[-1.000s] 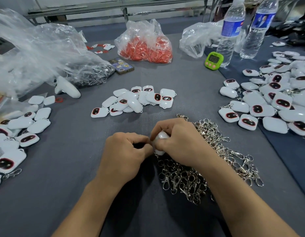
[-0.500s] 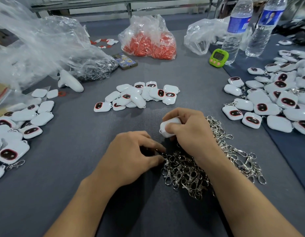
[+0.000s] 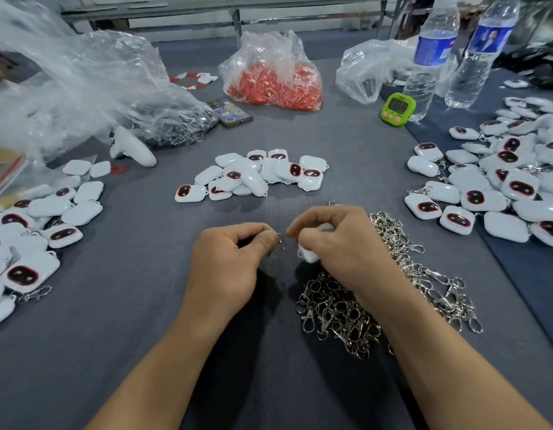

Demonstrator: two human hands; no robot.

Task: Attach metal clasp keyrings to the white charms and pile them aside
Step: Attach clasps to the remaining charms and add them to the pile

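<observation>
**Ring and charm held close at mid-frame**

My left hand [image 3: 228, 262] pinches a small silver metal clasp keyring [image 3: 280, 240] between thumb and forefinger, just left of the centre of the frame. My right hand [image 3: 340, 246], close beside it, is curled round a white rounded plastic charm [image 3: 310, 254]; only a corner and a top edge of it show past my fingers. Ring and charm sit very near each other, and I cannot tell whether they touch.

Under and to the right of my right wrist lies a heap of loose silver clasps [image 3: 337, 311] on the grey cloth-covered counter [image 3: 113, 305]. Above my hands, at centre frame, is a cluster of white charms with dark red-rimmed faces [image 3: 253, 175]. A bigger pile of charms [image 3: 501, 193] fills the right edge, several with clasps on, and another pile [image 3: 36, 218] lies at the left edge.

Farther up are a clear bag of red pieces [image 3: 275, 85], a green timer [image 3: 397, 108] and two clear water bottles [image 3: 430, 57] at upper right
</observation>
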